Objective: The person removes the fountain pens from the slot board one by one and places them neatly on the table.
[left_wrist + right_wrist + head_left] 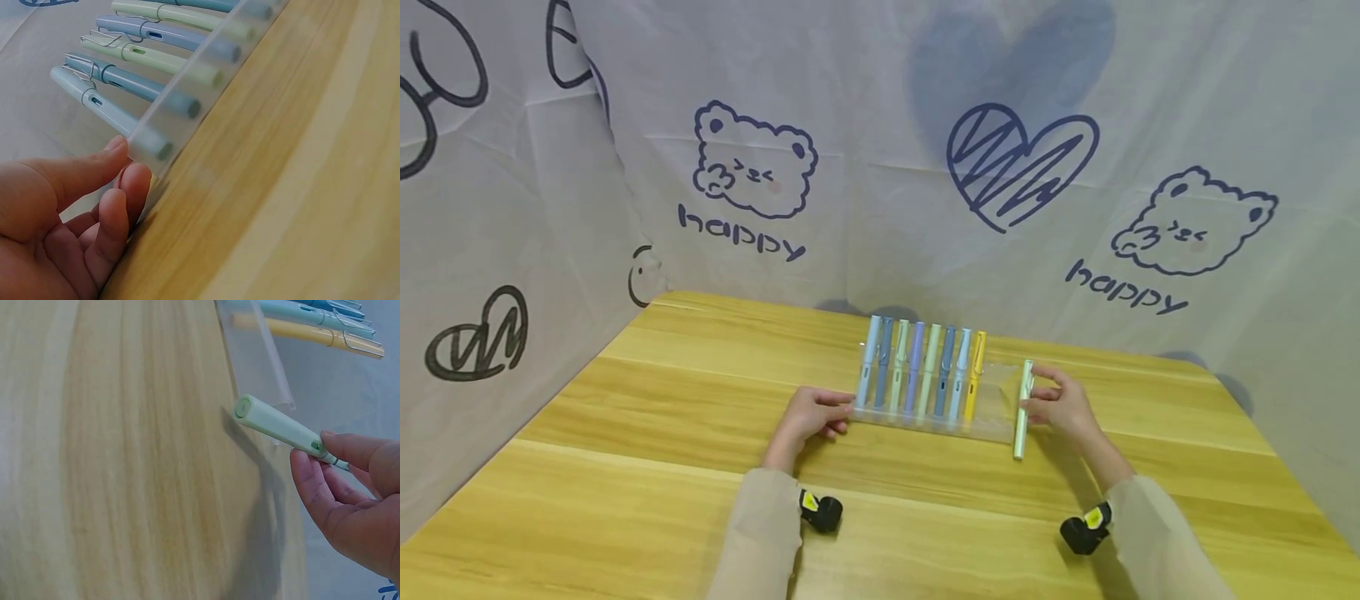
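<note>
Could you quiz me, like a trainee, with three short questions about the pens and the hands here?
1. True or false: the right hand pinches a pale green pen.
2. How many pens lie in the clear tray?
3. What does the left hand touch: A) the yellow pen, B) the tray's left end, C) only the table?

Key
1. True; the pen is beside the tray's right end, outside it.
2. Seven.
3. B; its fingertips rest against the tray's end.
</note>
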Available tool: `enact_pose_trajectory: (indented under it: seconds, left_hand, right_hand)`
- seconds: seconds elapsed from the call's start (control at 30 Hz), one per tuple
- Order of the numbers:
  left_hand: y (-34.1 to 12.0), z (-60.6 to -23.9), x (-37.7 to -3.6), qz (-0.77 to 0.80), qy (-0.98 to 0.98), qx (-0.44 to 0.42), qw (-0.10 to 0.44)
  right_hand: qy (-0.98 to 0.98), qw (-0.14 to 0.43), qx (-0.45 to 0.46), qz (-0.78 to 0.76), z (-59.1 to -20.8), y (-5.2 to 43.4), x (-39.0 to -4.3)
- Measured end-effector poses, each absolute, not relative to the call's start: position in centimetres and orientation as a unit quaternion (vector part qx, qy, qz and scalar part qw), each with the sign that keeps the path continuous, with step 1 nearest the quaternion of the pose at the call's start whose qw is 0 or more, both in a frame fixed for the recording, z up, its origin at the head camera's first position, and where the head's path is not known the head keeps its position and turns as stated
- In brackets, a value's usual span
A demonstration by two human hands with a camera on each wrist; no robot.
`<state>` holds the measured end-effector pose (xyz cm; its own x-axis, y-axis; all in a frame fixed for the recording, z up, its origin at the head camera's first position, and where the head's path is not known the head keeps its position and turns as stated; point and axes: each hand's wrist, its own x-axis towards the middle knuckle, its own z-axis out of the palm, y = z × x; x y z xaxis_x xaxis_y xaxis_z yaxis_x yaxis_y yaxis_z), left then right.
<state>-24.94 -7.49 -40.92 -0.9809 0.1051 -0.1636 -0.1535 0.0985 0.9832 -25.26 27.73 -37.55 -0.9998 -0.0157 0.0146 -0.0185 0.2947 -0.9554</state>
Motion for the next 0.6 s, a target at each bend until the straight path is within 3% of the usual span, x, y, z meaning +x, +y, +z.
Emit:
enact_pose_trajectory:
  seconds: [0.6]
  left_hand:
    - [-7.54,-40.92,-24.95,0.667,0.739,-0.017,0.094]
  right_hand:
    - [-0.805,-0.035,-0.018,0.592,-38.37,27.06,-25.67]
